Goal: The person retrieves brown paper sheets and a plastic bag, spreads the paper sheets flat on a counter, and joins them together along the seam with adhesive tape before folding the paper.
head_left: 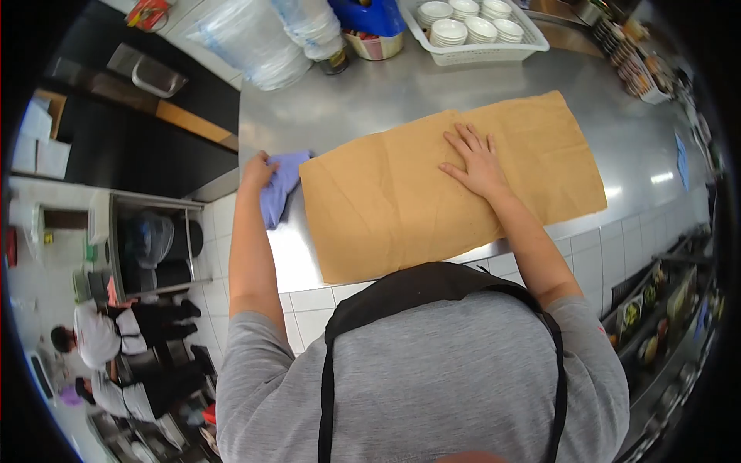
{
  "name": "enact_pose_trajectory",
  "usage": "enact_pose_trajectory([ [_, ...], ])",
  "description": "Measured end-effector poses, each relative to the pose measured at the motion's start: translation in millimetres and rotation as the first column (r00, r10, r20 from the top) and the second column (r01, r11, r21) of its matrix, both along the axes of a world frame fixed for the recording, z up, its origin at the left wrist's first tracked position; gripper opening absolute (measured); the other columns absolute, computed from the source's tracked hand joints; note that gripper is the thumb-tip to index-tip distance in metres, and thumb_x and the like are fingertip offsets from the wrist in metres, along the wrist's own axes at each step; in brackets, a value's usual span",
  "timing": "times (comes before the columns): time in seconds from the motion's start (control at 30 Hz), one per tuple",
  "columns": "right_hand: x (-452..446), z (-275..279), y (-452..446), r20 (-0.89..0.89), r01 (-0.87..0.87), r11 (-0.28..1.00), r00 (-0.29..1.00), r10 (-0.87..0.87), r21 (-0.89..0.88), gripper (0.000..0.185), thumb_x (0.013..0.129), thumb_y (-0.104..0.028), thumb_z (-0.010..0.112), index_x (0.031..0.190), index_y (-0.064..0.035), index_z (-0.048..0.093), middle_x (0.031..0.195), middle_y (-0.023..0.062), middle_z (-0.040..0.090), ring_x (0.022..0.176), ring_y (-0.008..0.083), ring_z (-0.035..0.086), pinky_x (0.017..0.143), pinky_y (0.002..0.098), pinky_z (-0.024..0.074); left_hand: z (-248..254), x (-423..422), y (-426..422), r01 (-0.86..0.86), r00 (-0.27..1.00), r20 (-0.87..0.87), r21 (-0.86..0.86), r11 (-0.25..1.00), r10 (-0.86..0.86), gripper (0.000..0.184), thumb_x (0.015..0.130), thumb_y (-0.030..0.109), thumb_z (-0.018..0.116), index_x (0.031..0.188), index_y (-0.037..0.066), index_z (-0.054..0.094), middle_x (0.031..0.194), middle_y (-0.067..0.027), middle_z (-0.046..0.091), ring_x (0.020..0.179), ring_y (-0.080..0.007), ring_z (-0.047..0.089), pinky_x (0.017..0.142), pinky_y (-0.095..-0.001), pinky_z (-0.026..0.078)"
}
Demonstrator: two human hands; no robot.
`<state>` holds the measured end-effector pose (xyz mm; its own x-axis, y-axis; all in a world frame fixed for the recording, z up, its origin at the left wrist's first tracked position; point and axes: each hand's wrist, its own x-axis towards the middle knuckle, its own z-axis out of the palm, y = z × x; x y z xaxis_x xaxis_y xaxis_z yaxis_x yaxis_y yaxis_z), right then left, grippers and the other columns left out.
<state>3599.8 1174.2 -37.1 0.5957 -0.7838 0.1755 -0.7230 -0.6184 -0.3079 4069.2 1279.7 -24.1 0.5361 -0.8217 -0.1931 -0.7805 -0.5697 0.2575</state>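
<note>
My left hand (260, 169) is closed on the upper edge of a purple cloth (279, 189) at the left end of the steel table. Part of the cloth hangs loosely below my fingers. A wide sheet of brown paper (370, 208), creased and with slightly ragged edges, lies across the table just right of the cloth. Flat on the paper, right of its middle, rests my right hand (477, 166), its fingers spread and nothing in them. The paper seems to be in two overlapping parts, with a step along its top edge.
Along the back of the steel table (363, 108) stand plastic-wrapped containers (270, 38), a tub (375, 45) with a blue bag, and a white basket (494, 52) of stacked small dishes. A blue cloth (682, 160) lies at the right. Two people (116, 336) stand far left.
</note>
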Motion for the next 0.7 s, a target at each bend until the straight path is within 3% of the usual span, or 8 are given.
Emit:
enact_pose_trajectory([
  [0.17,4,2,1,0.037,0.068,0.997,0.997,-0.070,0.035,0.064,0.078,-0.050,0.055,0.128,-0.0127,0.041,0.139,0.0111,0.028,0.132,0.0254,0.021,0.107,0.0475,0.0152,9,26,-65,-0.126,0.986,0.031,-0.515,0.848,0.165,0.043,0.073,0.025,0.069,0.103,-0.002,0.053,0.102,-0.0217,0.055,0.095,-0.0363,0.053,0.083,-0.0405,0.043],
  [0.27,14,0,-2,0.021,0.109,0.994,0.994,-0.109,0.006,0.061,0.079,-0.048,0.055,0.127,-0.0113,0.042,0.139,0.0118,0.029,0.131,0.0254,0.022,0.107,0.0464,0.0160,32,-53,-91,0.242,0.966,0.246,-0.729,0.640,-0.085,0.055,0.071,0.026,0.070,0.113,-0.002,0.049,0.113,-0.0227,0.050,0.111,-0.0347,0.042,0.094,-0.0420,0.034],
  [0.37,29,-9,-17,0.094,0.116,0.993,0.988,-0.119,0.030,0.055,0.083,-0.042,0.052,0.126,-0.0101,0.043,0.137,0.0124,0.032,0.130,0.0263,0.024,0.107,0.0456,0.0166,42,-194,-88,0.461,0.875,0.281,-0.731,0.503,-0.394,0.050,0.076,0.028,0.065,0.117,0.005,0.048,0.122,-0.0147,0.046,0.115,-0.0325,0.041,0.097,-0.0454,0.030],
  [0.43,38,-25,-33,0.174,0.089,0.992,0.979,-0.103,0.085,0.051,0.084,-0.039,0.051,0.125,-0.0096,0.043,0.136,0.0130,0.033,0.130,0.0269,0.025,0.107,0.0450,0.0169,22,-268,-67,0.574,0.817,0.234,-0.419,0.704,-0.527,0.059,0.082,0.050,0.049,0.130,0.017,0.040,0.140,-0.0113,0.029,0.131,-0.0324,0.020,0.103,-0.0557,0.012],
  [0.5,34,-41,-53,0.671,-0.072,0.948,0.723,-0.165,0.311,0.046,0.086,-0.034,0.048,0.125,-0.0091,0.044,0.136,0.0122,0.036,0.129,0.0272,0.026,0.106,0.0433,0.0176,-10,-301,-54,0.597,0.799,0.138,-0.309,0.741,-0.586,0.064,0.082,0.057,0.043,0.135,0.024,0.033,0.144,-0.0080,0.021,0.134,-0.0320,0.013,0.104,-0.0571,0.007],
  [0.53,22,-43,-58,0.672,-0.081,0.946,0.722,-0.162,0.315,0.046,0.086,-0.034,0.048,0.125,-0.0091,0.044,0.136,0.0122,0.036,0.129,0.0272,0.026,0.106,0.0433,0.0176,-18,-301,-49,0.591,0.803,0.138,-0.304,0.747,-0.580,0.064,0.082,0.057,0.043,0.135,0.024,0.033,0.144,-0.0080,0.021,0.134,-0.0320,0.013,0.104,-0.0571,0.007],
  [0.6,-9,-40,-64,0.293,0.096,0.981,0.945,-0.142,0.167,0.046,0.086,-0.037,0.049,0.125,-0.0125,0.045,0.137,0.0083,0.036,0.130,0.0248,0.026,0.105,0.0460,0.0171,-25,-292,-40,0.616,0.787,0.218,-0.259,0.744,-0.577,0.066,0.081,0.059,0.043,0.137,0.025,0.030,0.145,-0.0051,0.020,0.134,-0.0310,0.012,0.104,-0.0581,0.007],
  [0.7,-35,-16,-46,-0.003,0.207,0.977,0.978,-0.208,-0.040,0.047,0.086,-0.040,0.048,0.127,-0.0175,0.044,0.138,0.0035,0.035,0.131,0.0219,0.025,0.105,0.0504,0.0157,-23,-259,-25,0.633,0.774,0.216,-0.216,0.744,-0.596,0.066,0.081,0.059,0.043,0.137,0.026,0.030,0.145,-0.0034,0.020,0.134,-0.0305,0.012,0.104,-0.0577,0.006],
])
